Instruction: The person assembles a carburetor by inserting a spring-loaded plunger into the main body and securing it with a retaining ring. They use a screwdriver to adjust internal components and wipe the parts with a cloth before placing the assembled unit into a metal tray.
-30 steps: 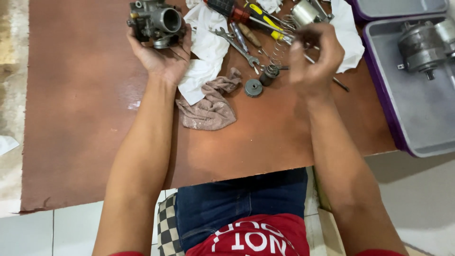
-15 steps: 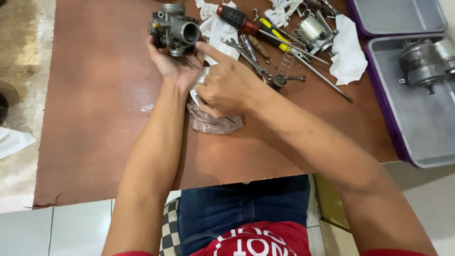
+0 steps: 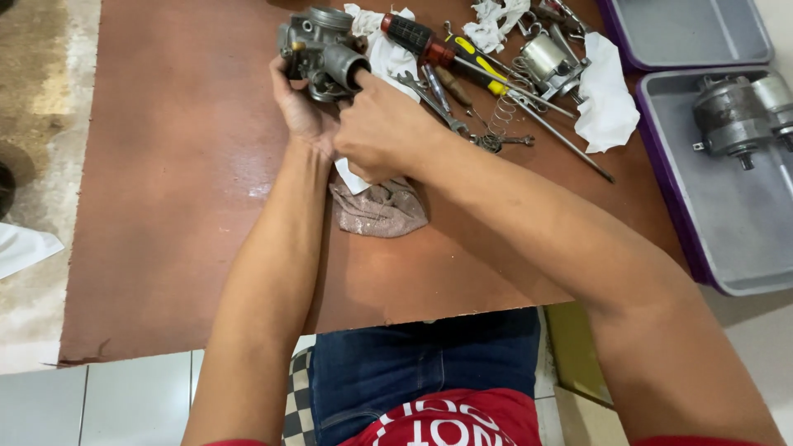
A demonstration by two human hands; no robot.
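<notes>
Metal carburettor (image 3: 322, 54) held up over the brown board (image 3: 165, 206), both hands on it.

Cradled from below and behind in the left hand (image 3: 304, 111), fingers wrapped round its body, clamped on it; round open mouth turned toward the right hand (image 3: 382, 132). Right hand pressed in just beside, fist mostly closed, thumb tip set at the rim of that mouth, touching the carburettor; whether anything small sits in that fist, cannot tell. Directly under the right hand, a crumpled grey rag (image 3: 380, 206) with a scrap of white paper (image 3: 353, 177) on the board. Beyond the hands, a red-handled screwdriver (image 3: 417, 37), a spanner (image 3: 429, 99), a coil spring (image 3: 502, 120) and a white cloth (image 3: 607, 95). Off to the right, a grey tray (image 3: 727, 223) with a purple edge, a metal motor part (image 3: 735, 116) lying in it.
</notes>
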